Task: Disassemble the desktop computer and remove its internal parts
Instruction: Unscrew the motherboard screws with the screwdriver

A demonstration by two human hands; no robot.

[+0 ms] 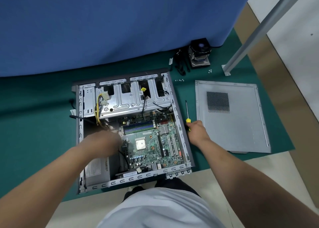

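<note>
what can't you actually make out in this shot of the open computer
- Head view: the left hand is motion-blurred inside the case, so what it touches is unclear.
- The right hand covers most of the screwdriver handle.
- Small screws on the mat are too tiny to count.
- The label on the power supply is partly behind the left forearm and unreadable.

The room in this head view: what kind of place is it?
Probably a repair or training workbench. A green work mat covers the table, a blue partition backs it, and an opened computer case lies beside its removed side panel and a screwdriver.
</note>
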